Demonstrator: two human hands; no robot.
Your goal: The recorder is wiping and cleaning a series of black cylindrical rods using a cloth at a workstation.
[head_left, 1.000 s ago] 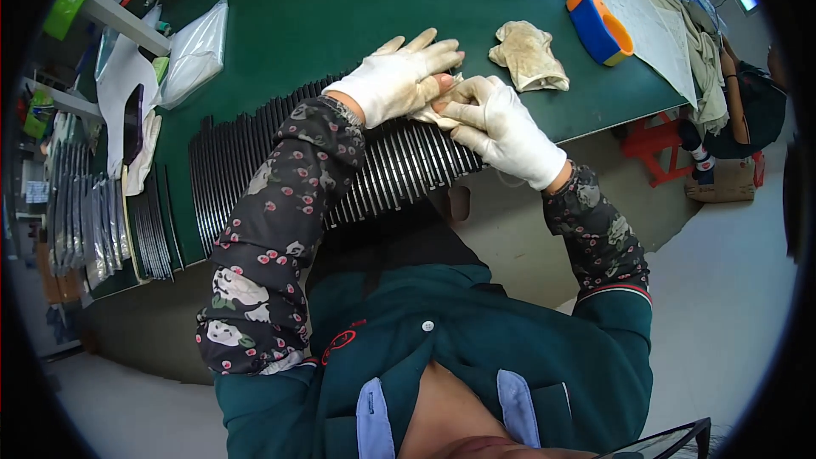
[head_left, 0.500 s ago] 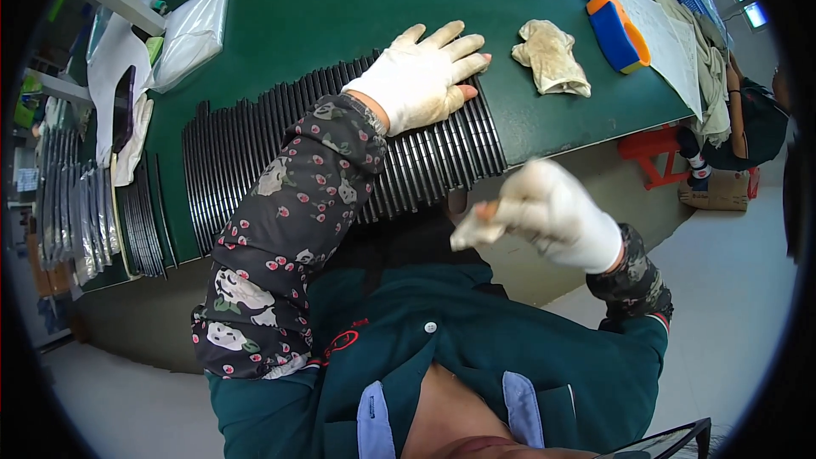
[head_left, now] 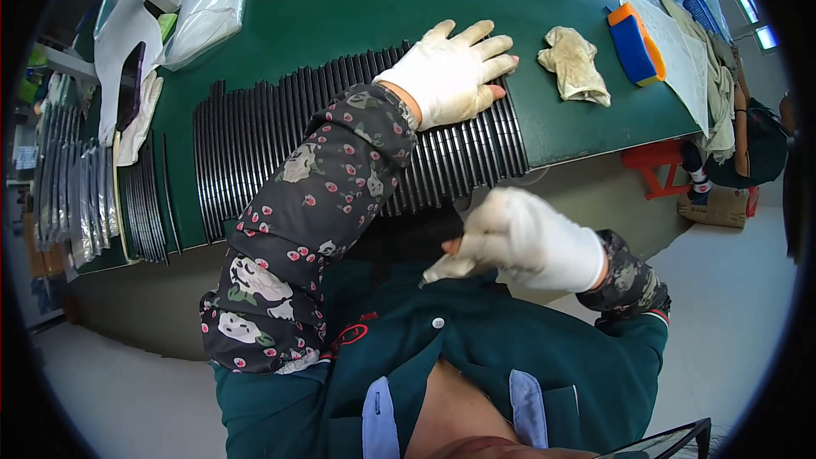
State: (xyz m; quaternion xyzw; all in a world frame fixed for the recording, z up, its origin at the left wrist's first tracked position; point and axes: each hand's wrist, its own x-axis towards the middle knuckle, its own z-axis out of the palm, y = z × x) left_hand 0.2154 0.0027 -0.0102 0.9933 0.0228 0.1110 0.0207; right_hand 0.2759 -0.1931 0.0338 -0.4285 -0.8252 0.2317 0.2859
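A row of long, thin black strips (head_left: 246, 132) lies side by side along the near edge of the green table. My left hand (head_left: 446, 76), in a white glove with cut fingertips at the thumb and a finger, rests flat across the strips' right part, fingers spread. My right hand (head_left: 531, 242), also gloved, is closed in front of my chest, below the table edge. From its fingers pokes what looks like a pale, soiled cloth (head_left: 448, 269); the rest is hidden in the grip. A crumpled stained cloth or glove (head_left: 575, 66) lies right of my left hand.
A blue and orange tape dispenser-like object (head_left: 636, 44) stands at the right beside paper sheets (head_left: 680, 68). Clear plastic bags (head_left: 208, 13), a phone (head_left: 130, 85) and smaller black strips (head_left: 146, 212) lie at left. Beyond the right edge are a red stool (head_left: 654, 166) and another person (head_left: 761, 149).
My right hand has moved left and slightly down, toward my chest, with the pale cloth. The left hand stays flat on the strips. The whole view has shifted slightly.
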